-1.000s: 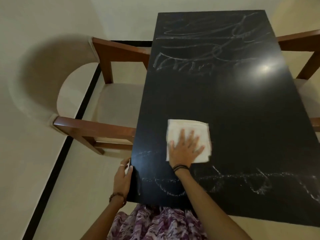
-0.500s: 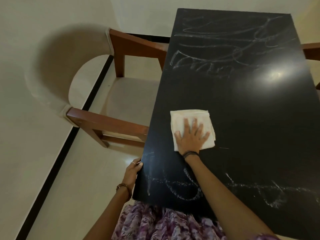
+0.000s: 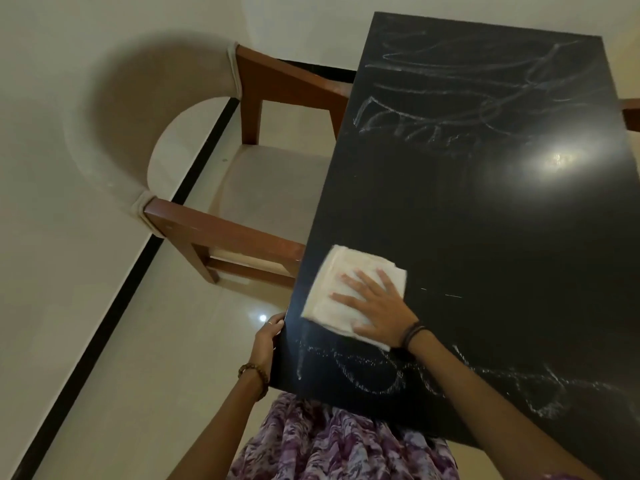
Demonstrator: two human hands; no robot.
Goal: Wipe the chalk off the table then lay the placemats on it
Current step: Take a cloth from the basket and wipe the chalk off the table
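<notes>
A black table [image 3: 485, 220] carries white chalk scribbles at its far end [image 3: 450, 98] and along its near edge [image 3: 398, 375]. A folded white cloth [image 3: 332, 289] lies near the table's left edge. My right hand [image 3: 377, 306] presses flat on the cloth, fingers spread and pointing left. My left hand [image 3: 268, 336] grips the table's left edge near the front corner. No placemats are in view.
A wooden armchair [image 3: 221, 233] with a beige seat and curved back stands at the table's left side. Part of another chair's arm [image 3: 630, 105] shows at the right edge. The floor is pale tile with a black strip [image 3: 138, 265]. My patterned skirt is below the table.
My right hand has slid the cloth left and nearer, toward the table's left edge, and turned its fingers leftward. The left hand stays on the edge.
</notes>
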